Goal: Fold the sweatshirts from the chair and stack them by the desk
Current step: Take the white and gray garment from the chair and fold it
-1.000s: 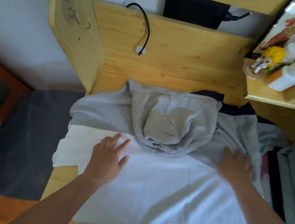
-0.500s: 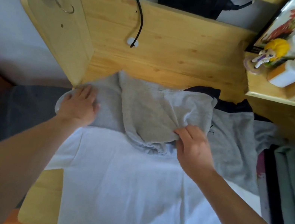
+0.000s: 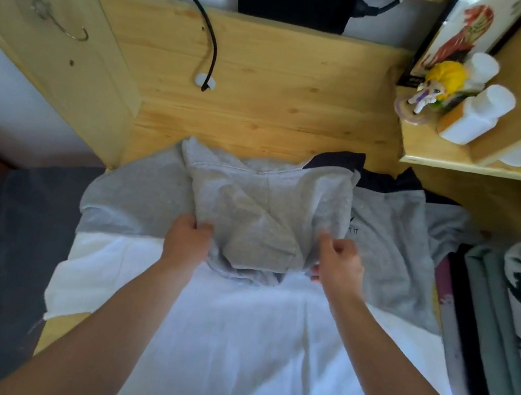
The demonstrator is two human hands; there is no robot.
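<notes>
Your hands (image 3: 263, 253) grip soft, matt grey cloth, the sweatshirt (image 3: 268, 205); its lower half is smoother white fabric. The table (image 3: 270, 94) is pale knotty wood, faintly satin. The hook (image 3: 69, 29) looks like shiny metal.

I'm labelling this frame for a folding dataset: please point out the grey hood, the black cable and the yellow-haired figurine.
grey hood (image 3: 260, 211): head view, on the middle of its fabric.
black cable (image 3: 211, 35): head view, on its arched stretch.
yellow-haired figurine (image 3: 443, 78): head view, on its hair.

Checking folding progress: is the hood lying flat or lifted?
Lifted: both hands, left and right, pinch the bunched grey hood.
</notes>
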